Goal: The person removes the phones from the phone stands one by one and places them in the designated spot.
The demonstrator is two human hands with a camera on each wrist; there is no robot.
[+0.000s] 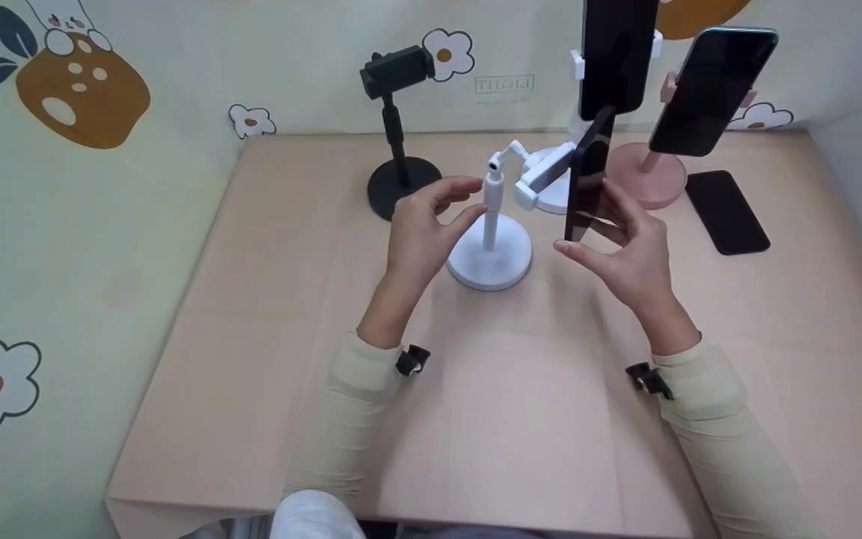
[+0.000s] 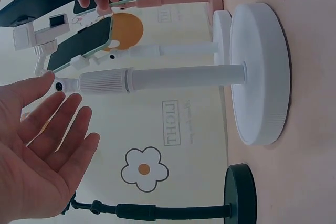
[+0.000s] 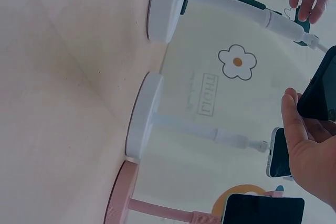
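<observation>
White and slim, a phone stand with a round base (image 1: 491, 232) stands mid-table on the peach cloth (image 1: 266, 359), its jointed arm ending in a white clamp (image 1: 545, 177). A thin black phone (image 1: 588, 176) is at the clamp's right side, tilted; whether it is seated I cannot tell. The right hand (image 1: 629, 251) pinches its edges between thumb and fingers. The left hand (image 1: 431, 228), fingers loosely apart and gripping nothing, is just left of the post. Far left is a black stand (image 1: 395, 135); far right, a pink round-based stand (image 1: 644, 183).
</observation>
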